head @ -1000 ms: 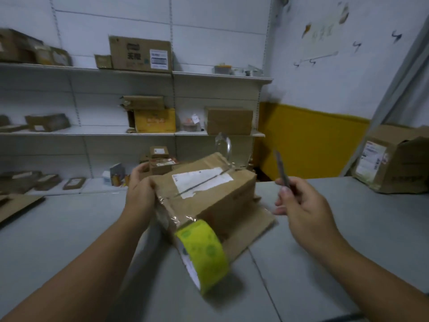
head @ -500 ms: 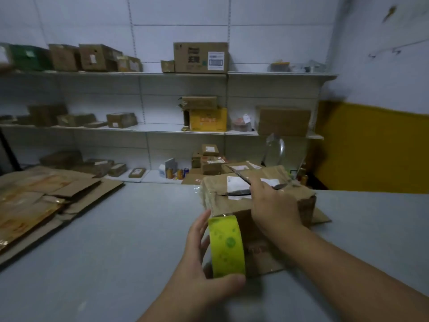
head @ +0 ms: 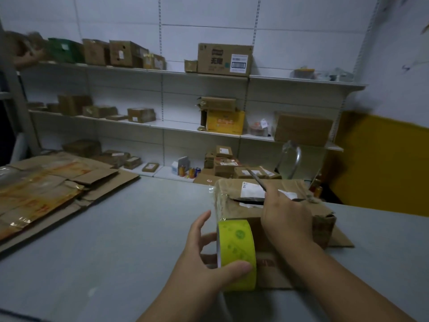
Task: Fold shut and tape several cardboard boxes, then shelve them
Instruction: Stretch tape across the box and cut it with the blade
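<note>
On the grey table [head: 116, 240] sits the cardboard box [head: 322, 219]; the left hand [head: 204, 259] grips the yellow-green tape roll [head: 236, 249] upright at its near side; the right hand [head: 285, 214], over the box top, pinches perhaps a thin blade [head: 256, 180].

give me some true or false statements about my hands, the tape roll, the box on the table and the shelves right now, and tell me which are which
1. The left hand grips the yellow-green tape roll. True.
2. The right hand holds nothing. False: it holds a thin dark tool over the brown cardboard box.
3. The brown cardboard box rests on the grey table. True.
4. The flattened cardboard sheets lie on the table's right side. False: they lie on its left side.
5. A yellow box stands on the middle shelf. True.
</note>
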